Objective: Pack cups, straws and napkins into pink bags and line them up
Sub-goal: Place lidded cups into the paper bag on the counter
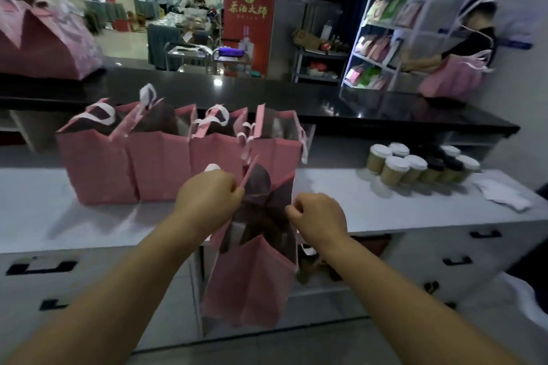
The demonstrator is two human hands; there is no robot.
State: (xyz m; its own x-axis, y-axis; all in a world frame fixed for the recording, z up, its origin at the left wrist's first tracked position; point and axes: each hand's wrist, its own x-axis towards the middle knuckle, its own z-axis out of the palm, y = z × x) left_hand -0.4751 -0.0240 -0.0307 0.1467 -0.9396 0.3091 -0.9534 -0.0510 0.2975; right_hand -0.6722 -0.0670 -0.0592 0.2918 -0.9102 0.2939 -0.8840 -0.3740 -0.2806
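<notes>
Left hand (207,195) pinches one rim of a pink bag (252,281) and the right hand (318,216) pinches the opposite rim. The fingers of both are curled tight on the fabric and the fists are drawn apart, evidently to spread the mouth for loading. The bag hangs at about six o'clock, in front of the white counter (355,210) and not on it, with its base below the counter edge. It looks as if it is being shaken open before it is set down.

At ten to twelve o'clock a row of bags (160,163) stands on the counter, four of them side by side and touching, mouths up and handles flopped over. That reads as the line-up, and the free spot at its right end is probably where this bag goes. Lidded cups (415,169) cluster at two o'clock, with white napkins (501,194) just beyond them at three o'clock, both on the right hand's side for easy reach.

The held bag's inside is dark, so I cannot tell whether anything is in it, and the row's contents are hidden by their own walls. No straws can be made out anywhere. The rear cups overlap, which leaves their count unclear. Another person (474,38) at one o'clock is too blurred to read.
</notes>
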